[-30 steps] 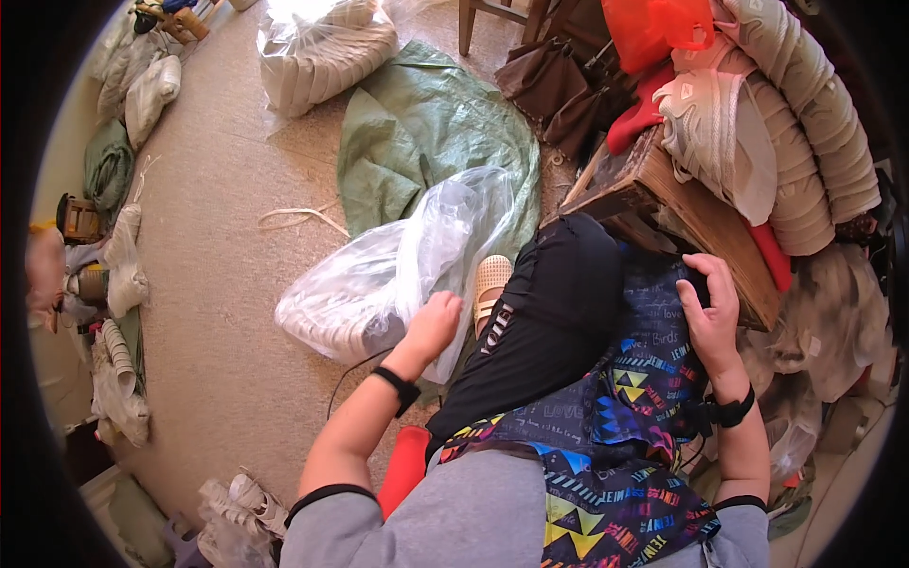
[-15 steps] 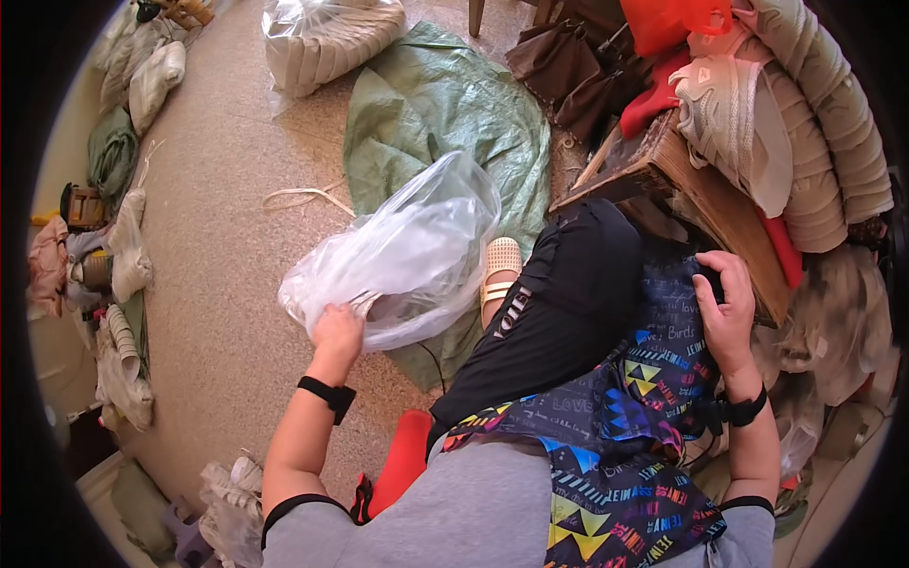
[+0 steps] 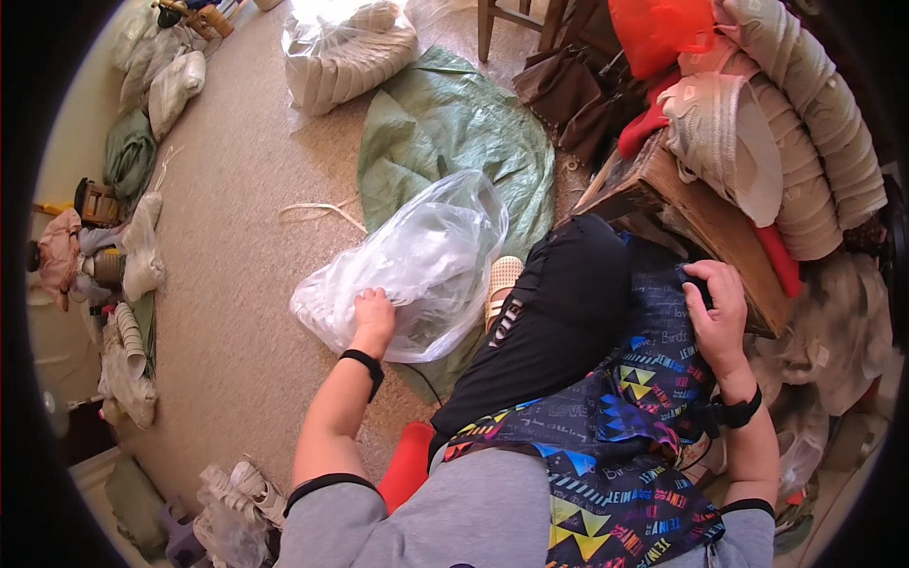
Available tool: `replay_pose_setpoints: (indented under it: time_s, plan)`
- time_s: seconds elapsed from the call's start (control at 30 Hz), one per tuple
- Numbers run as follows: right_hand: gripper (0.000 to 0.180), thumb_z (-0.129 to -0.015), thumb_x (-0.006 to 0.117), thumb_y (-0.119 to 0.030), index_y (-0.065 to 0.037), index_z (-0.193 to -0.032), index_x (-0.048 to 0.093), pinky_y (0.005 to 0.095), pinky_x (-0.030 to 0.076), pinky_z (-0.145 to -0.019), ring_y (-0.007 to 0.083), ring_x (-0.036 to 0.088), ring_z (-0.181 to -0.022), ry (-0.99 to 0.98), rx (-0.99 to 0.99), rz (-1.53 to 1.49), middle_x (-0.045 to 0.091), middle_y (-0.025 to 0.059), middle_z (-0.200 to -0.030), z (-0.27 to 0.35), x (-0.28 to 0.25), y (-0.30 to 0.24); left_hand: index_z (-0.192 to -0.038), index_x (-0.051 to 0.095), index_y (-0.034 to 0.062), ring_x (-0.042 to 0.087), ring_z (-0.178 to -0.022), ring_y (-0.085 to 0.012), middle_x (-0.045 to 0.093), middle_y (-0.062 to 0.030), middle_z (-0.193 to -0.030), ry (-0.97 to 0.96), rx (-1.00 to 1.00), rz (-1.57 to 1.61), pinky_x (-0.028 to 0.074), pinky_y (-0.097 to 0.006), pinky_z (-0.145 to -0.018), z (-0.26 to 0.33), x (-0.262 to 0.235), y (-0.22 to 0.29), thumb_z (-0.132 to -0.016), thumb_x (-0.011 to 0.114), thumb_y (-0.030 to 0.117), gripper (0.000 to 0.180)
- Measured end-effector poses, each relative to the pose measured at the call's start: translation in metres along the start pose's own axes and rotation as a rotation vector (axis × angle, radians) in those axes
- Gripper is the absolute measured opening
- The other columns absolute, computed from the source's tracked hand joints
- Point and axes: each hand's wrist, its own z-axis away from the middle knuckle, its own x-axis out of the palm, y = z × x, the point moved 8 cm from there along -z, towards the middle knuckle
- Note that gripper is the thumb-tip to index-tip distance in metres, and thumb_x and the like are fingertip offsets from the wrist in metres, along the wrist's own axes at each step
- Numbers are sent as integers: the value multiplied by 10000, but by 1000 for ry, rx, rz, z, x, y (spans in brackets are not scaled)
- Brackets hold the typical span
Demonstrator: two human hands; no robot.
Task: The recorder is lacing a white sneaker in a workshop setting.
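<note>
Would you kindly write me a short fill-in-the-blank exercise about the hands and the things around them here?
1. The left hand touches a see-through bag made of ____.
2. The rumpled sheet spread on the floor beyond it is coloured ____.
3. The right hand is at the edge of the patterned apron, and its wristband is ____.
4. The orange-red bag lies in the upper ____ part of the picture.

Missing words: plastic; green; black; right.

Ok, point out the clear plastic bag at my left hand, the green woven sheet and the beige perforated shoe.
Clear plastic bag [image 3: 422, 254]: head view, on its crumpled middle.
Green woven sheet [image 3: 456, 123]: head view, on its bare far part.
Beige perforated shoe [image 3: 506, 272]: head view, on its toe.
</note>
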Motion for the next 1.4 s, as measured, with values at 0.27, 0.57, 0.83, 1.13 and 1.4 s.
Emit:
replay_pose_setpoints:
  time_s: [0.27,0.57,0.83,1.13,1.4]
  plan:
    - [169,-802,671,-60,-49,-967,640,375,459,-835,298,588,-925,59,14,-6,645,106,-986,2,-8,4,-1129,662,108,621,-916,-280,634,-77,-956,358,60,389,525,-394,-751,76,-80,-41,-835,586,74,305]
    - [164,-784,680,-66,-65,-940,631,382,448,-813,293,582,-913,69,-94,-32,640,91,-963,1,-8,-1,-1212,647,93,632,-1046,-328,663,-138,-1147,674,40,778,512,-387,-891,107,-172,-17,-881,571,-30,361]
    - [118,-898,654,-148,-83,-988,695,357,447,-901,227,600,-1016,123,20,-464,679,46,-971,-2,-15,4,-1162,648,-7,581,-1186,-382,636,-185,-1210,1238,486,690,432,-497,-1049,165,-383,40,-852,579,-46,321]
    - [551,-1005,497,-429,-85,-1431,430,353,458,-1021,187,575,-1188,-378,516,-2042,578,84,-1330,17,13,-20,-1122,654,141,526,-1275,-350,607,-105,-1306,1286,1076,511,280,-562,-1142,173,-443,180,-837,642,80,292]
    - [482,-1009,532,-327,-51,-1395,446,331,455,-996,151,554,-1177,119,476,-1706,580,62,-1292,78,-46,42,-1155,637,160,451,-1349,-332,587,-62,-1355,1249,1057,405,248,-577,-1149,158,-443,236,-826,650,67,342]
